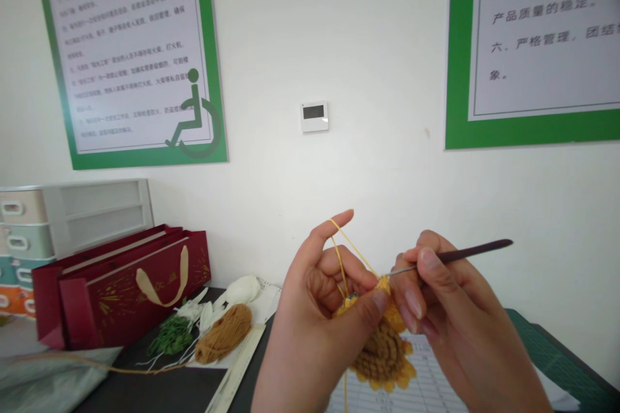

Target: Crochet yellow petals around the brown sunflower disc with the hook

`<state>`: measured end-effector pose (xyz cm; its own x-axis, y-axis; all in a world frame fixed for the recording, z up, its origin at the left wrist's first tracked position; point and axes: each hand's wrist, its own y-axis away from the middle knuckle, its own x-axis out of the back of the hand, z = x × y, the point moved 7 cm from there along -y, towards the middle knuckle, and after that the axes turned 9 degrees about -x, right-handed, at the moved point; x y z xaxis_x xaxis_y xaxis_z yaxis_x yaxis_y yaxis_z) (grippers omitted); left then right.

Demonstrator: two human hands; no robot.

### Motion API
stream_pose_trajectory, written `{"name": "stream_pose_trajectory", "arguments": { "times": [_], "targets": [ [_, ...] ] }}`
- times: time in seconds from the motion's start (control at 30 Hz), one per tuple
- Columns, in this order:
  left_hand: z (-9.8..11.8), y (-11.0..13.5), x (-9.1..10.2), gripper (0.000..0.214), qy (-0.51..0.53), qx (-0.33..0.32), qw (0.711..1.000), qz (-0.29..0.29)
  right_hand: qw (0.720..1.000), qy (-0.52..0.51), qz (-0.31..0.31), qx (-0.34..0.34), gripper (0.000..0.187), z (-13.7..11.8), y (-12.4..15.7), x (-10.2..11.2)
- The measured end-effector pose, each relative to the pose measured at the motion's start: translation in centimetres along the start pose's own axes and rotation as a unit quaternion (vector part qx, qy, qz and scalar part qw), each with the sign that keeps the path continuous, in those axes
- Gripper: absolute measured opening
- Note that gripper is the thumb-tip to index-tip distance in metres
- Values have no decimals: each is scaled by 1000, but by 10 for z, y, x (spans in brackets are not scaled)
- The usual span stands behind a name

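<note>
Between thumb and fingers my left hand (329,310) pinches a crocheted flower (382,355) with a brown centre and yellow petals. Yellow yarn (356,246) loops over the raised left index finger and runs down to the top of the flower. My right hand (445,297) is closed around a crochet hook (475,250) with a dark handle. The hook's thin metal shaft reaches the yellow stitches at the flower's upper edge; its tip is hidden in them. The left thumb and fingers cover part of the petals.
On the dark table at left lie a brown yarn skein (225,333), green yarn (172,334), white yarn (242,290) and a ruler (237,371). Behind them are a red gift bag (121,297) and a drawer unit (99,210). Printed paper (426,374) lies below my hands, a green mat (557,361) at right.
</note>
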<state>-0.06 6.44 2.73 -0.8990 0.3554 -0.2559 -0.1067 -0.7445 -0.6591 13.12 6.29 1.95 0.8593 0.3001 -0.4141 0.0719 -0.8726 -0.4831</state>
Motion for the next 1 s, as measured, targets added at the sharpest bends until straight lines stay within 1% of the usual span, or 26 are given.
{"name": "stream_pose_trajectory", "arguments": {
  "times": [0.13, 0.23, 0.37, 0.5, 0.6, 0.77, 0.93, 1.0],
  "targets": [
    [3, 1, -4, 70, 7, 12, 1000, 0, 1000, -5, 2, -3, 33, 2, 1, 0],
    [6, 2, -6, 69, 1, 23, 1000, 13, 1000, -15, -2, -3, 33, 4, 0, 1],
    [9, 3, -7, 67, -1, 19, 1000, 18, 999, -26, -15, -14, 31, 9, 0, 3],
    [9, 3, -7, 69, 1, 20, 1000, 23, 999, -29, -16, -10, 29, 9, 2, 5],
    [10, 2, -8, 71, 8, 16, 1000, 22, 1000, -28, -11, -10, 31, 8, 4, 4],
    [11, 2, -8, 74, 3, 22, 999, 28, 999, -15, 20, -26, 33, 8, 1, 7],
    [10, 3, -6, 78, -6, 27, 999, 29, 999, -9, 9, -33, 35, 8, 2, 5],
    [10, 3, -6, 80, -5, 29, 999, 29, 999, -8, 21, -36, 37, 7, 4, 4]
  ]
}}
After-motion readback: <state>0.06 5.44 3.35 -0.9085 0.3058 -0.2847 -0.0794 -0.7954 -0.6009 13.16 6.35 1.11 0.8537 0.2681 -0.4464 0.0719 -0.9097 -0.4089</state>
